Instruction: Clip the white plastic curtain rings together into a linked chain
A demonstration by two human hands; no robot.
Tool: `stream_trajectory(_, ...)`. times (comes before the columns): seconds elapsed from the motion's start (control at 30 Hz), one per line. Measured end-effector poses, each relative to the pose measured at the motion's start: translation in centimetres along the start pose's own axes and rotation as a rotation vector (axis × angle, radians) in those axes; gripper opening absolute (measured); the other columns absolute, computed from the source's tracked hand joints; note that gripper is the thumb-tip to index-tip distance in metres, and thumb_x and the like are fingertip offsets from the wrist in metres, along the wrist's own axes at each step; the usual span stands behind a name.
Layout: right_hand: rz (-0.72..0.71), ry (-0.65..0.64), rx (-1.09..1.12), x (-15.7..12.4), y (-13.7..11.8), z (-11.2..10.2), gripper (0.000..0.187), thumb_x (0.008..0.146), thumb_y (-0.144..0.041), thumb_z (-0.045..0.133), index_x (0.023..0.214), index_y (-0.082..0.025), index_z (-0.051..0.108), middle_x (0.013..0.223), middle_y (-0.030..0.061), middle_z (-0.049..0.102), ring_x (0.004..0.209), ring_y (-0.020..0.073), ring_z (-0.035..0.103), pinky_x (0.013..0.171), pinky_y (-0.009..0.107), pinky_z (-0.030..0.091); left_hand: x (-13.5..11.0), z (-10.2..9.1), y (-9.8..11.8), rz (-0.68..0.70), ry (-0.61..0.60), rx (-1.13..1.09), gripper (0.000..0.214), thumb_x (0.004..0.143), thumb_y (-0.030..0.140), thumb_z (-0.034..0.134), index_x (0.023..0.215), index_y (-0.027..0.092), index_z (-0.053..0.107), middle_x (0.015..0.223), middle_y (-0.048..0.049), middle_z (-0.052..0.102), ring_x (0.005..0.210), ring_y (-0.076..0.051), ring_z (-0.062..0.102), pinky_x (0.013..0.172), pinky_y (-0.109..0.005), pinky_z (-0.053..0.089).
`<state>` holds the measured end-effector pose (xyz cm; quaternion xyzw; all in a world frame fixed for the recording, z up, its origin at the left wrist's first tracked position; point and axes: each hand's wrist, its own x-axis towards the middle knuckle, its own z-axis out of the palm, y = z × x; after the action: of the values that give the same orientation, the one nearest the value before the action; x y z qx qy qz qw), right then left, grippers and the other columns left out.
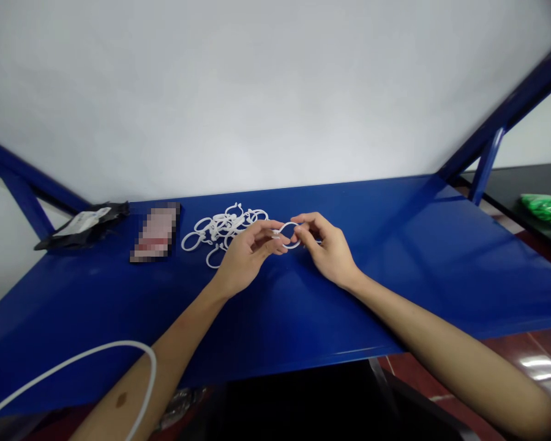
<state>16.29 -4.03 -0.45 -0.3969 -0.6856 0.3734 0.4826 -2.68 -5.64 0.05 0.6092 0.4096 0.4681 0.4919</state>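
Between my two hands is a white plastic ring (290, 247), looking like a curtain ring, held just above the blue table. My left hand (248, 254) pinches it near its clasp, thumb and fingers closed. The opposite side of the same ring is gripped by the thumb and fingertips of my right hand (324, 248). A loose pile of several similar white rings (223, 225) lies behind and to the left of my left hand, partly hidden by it. A bit of white shows beneath my right fingers; I cannot tell what it is.
On the blue table (417, 263), a blurred-out pinkish rectangular item (156, 233) and a black plastic package (85, 223) lie at the left. A white cable (96, 348) loops over my left forearm. Green wrapped material (548, 209) sits on a dark surface at right. Blue metal struts flank the table.
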Motion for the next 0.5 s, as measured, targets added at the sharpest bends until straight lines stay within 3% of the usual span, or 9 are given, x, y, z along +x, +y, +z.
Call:
stream_trajectory(0.17, 0.014, -0.035, -0.059, -0.01, -0.13, -0.11, 0.023, 0.099, -0.037, 0.054, 0.112, -0.021, 0.062, 0.079, 0.0006, 0.069, 0.066, 0.0125, 0.062, 0.062, 0.028, 0.049, 0.11, -0.42, 0.31, 0.064, 0.053, 0.095, 0.026, 0.09, 0.04, 0.069, 0.11, 0.024, 0.066, 0.088, -0.003, 0.074, 0.075, -0.015, 0.071, 0.074, -0.03, 0.06)
stream_trajectory(0.33, -0.262, -0.105, -0.244, -0.33, -0.6, -0.33, 0.027, 0.095, -0.039, 0.062, 0.115, -0.022, 0.061, 0.125, 0.0118, 0.063, 0.101, 0.0207, 0.064, 0.079, 0.035, 0.055, 0.14, -0.3, 0.45, 0.047, 0.148, 0.114, 0.029, 0.088, 0.046, 0.069, 0.101, 0.02, 0.067, 0.072, -0.0009, 0.069, 0.064, -0.013, 0.067, 0.064, -0.026, 0.056)
stream_trajectory(0.4, -0.325, -0.153, -0.3, -0.45, -0.64, -0.37, 0.018, 0.096, -0.038, 0.06, 0.107, -0.023, 0.064, 0.114, 0.0095, 0.068, 0.1, 0.0218, 0.064, 0.084, 0.037, 0.054, 0.16, -0.31, 0.3, 0.034, 0.159, 0.106, 0.031, 0.087, 0.048, 0.07, 0.097, 0.019, 0.066, 0.069, -0.0005, 0.068, 0.06, -0.013, 0.064, 0.06, -0.025, 0.054)
stream_trajectory(0.5, -0.246, -0.114, -0.275, -0.51, -0.49, -0.28, 0.016, 0.099, -0.035, 0.055, 0.106, -0.023, 0.065, 0.087, 0.0035, 0.071, 0.078, 0.0168, 0.065, 0.075, 0.033, 0.053, 0.15, -0.37, 0.15, 0.027, 0.146, 0.113, 0.031, 0.084, 0.048, 0.073, 0.089, 0.019, 0.065, 0.063, 0.001, 0.065, 0.056, -0.011, 0.06, 0.055, -0.023, 0.05)
